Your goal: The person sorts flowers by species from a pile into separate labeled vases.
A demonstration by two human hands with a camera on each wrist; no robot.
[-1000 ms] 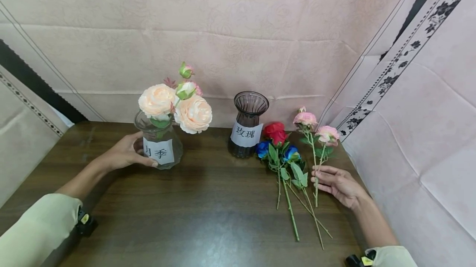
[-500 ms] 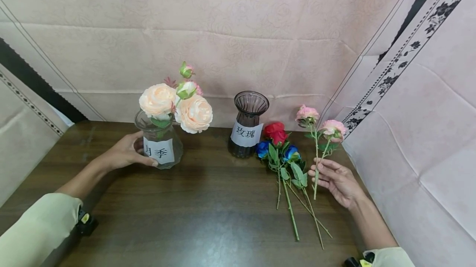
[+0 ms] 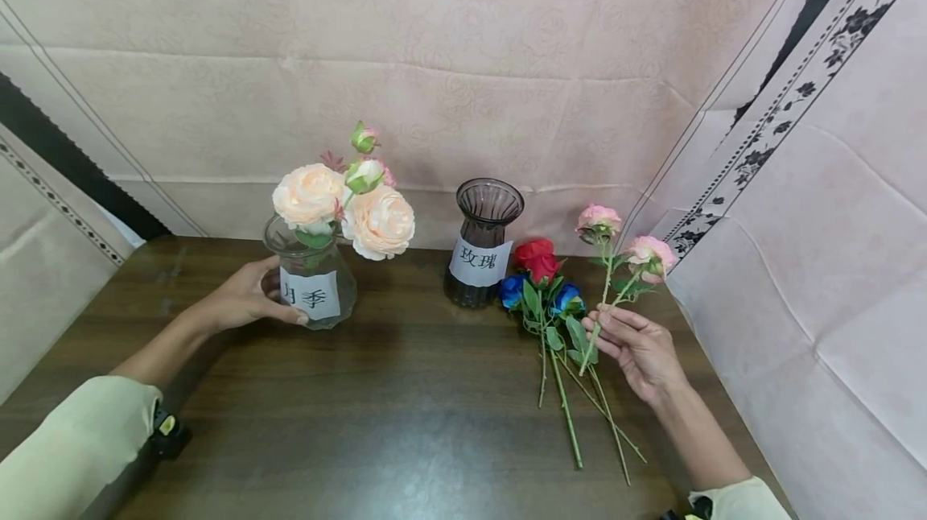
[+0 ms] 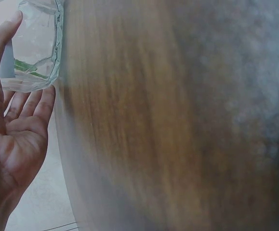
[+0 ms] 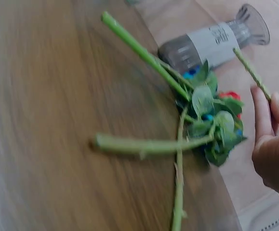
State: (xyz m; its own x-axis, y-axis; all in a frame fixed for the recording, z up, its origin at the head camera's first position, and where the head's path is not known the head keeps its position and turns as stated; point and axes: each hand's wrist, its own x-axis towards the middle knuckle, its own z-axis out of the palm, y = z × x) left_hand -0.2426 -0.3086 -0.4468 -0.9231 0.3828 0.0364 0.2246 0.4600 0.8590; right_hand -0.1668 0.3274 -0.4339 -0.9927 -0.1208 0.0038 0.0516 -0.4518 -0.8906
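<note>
My left hand (image 3: 242,296) grips a clear glass vase (image 3: 346,295) from its left side, the thumb across the white label and the fingers behind. Peach flowers (image 3: 376,222) and small pink-green buds (image 3: 364,175) stand in that vase. In the left wrist view the hand (image 4: 21,130) wraps the vase's lower part (image 4: 38,43). My right hand (image 3: 644,347) pinches the stem of a pink flower sprig (image 3: 598,220) with two blooms, raised over the table and tilted. The right wrist view shows the stem's end (image 5: 249,71) sticking out of the fingers.
A dark grey glass vase (image 3: 479,282) with a white label stands mid-table at the back. Beside it lie a red rose (image 3: 537,259) and blue roses (image 3: 512,291), their crossed stems (image 3: 568,415) pointing toward me. Patterned cloth (image 3: 463,61) hangs behind the wooden table (image 3: 376,407).
My right hand has lifted the pink sprig from the table and moved left with it, tilting the stem's lower end leftward. My left hand and the clear vase have hardly moved.
</note>
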